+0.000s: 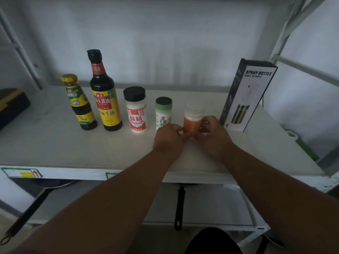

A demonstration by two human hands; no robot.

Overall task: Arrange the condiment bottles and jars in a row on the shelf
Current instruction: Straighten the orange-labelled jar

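Both hands meeting round the small clear plastic jar of orange powder with a clear ribbed lid [193, 121]: left hand [169, 139] and right hand [213, 135] each curled against a side of its lower half, fingertips nearly touching in front, likely to steady and nudge it into line. Jar upright on the white shelf board [55, 143], base hidden behind the fingers. Just left of the jar, a green-labelled shaker with dark cap [163, 111]; further left, a white black-capped seasoning jar [136, 110], a tall dark soy sauce bottle [105, 94] and a shorter yellow-capped dark sauce bottle [79, 103], all upright in a row. Right of the jar, a dark spray-bottle box [247, 96], seemingly closing the row.
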